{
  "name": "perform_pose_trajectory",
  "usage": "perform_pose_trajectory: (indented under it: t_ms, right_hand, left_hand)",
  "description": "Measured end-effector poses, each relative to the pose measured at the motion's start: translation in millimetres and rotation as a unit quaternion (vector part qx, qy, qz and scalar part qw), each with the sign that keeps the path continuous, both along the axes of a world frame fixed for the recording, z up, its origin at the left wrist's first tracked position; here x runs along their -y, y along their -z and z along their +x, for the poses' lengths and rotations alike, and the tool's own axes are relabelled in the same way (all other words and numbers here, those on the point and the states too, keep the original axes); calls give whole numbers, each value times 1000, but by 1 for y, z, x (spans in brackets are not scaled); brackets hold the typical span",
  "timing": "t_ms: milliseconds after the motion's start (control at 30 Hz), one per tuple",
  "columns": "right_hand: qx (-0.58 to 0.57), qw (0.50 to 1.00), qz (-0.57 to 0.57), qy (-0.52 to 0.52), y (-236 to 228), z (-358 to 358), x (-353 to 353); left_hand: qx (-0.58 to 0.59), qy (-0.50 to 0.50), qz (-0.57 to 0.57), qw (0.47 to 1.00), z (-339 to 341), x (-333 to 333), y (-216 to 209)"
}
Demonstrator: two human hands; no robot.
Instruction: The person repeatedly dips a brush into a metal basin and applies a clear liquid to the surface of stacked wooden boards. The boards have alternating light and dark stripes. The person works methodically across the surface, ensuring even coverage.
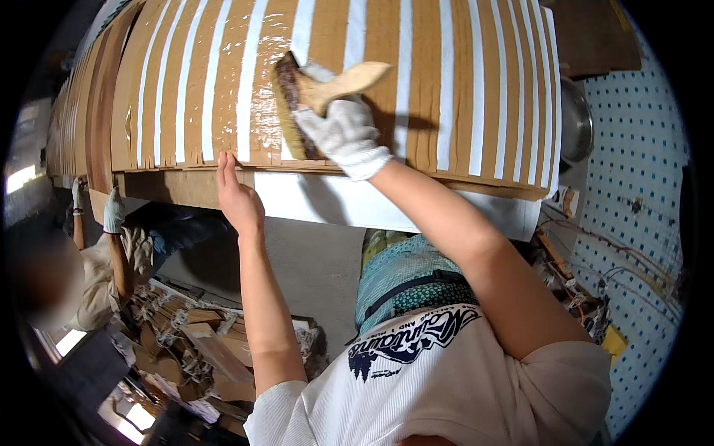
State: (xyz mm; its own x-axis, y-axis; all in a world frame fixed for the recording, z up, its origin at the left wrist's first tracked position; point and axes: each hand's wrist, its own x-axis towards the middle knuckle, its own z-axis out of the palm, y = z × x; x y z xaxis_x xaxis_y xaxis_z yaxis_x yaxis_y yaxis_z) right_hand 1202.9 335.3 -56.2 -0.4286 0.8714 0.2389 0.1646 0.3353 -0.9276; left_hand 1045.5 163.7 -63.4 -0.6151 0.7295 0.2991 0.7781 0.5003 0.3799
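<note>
My right hand [343, 135], in a white knit glove, grips a wide brush [288, 97] with dark and pale bristles and a light wooden handle. The bristles lie on brown strips [424, 89] set side by side over a white sheet [372, 209], with white gaps between them. Left of the brush the strips shine wet; to its right they look mostly duller. Bare and with its fingers stretched out, my left hand [239, 199] touches the near edge of the strips, left of the brush.
At the left, a co-worker's gloved hands [114, 211] touch a darker brown strip [104, 111]. Scrap pieces and tangled string [201, 334] lie on the floor below. A metal basin [576, 120] stands right of the table, with cables [617, 249] near the blue-dotted wall [632, 163].
</note>
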Motion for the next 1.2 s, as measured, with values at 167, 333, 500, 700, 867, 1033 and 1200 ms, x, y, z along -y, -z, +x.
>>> perform_pose_trajectory:
  t_ms: [167, 333, 500, 700, 867, 1033, 1200]
  right_hand:
    - [55, 996, 10, 66, 12, 124, -27]
    - [6, 987, -77, 142, 38, 223, -34]
    - [123, 971, -32, 200, 50, 300, -44]
    - [0, 966, -68, 248, 60, 360, -55]
    - [195, 957, -105, 186, 33, 380, -72]
    - [10, 969, 229, 89, 46, 320, -108]
    - [91, 961, 259, 6, 32, 259, -95]
  left_hand:
    - [-8, 10, -34, 999, 7, -5, -3]
    - [16, 14, -55, 998, 3, 3, 1]
    - [31, -5, -59, 998, 72, -20, -21]
    - [-1, -26, -120, 992, 160, -43, -16]
    - [35, -5, -189, 981, 160, -51, -18]
    - [27, 2, -204, 979, 156, -52, -12]
    - [39, -27, -228, 972, 159, -64, -11]
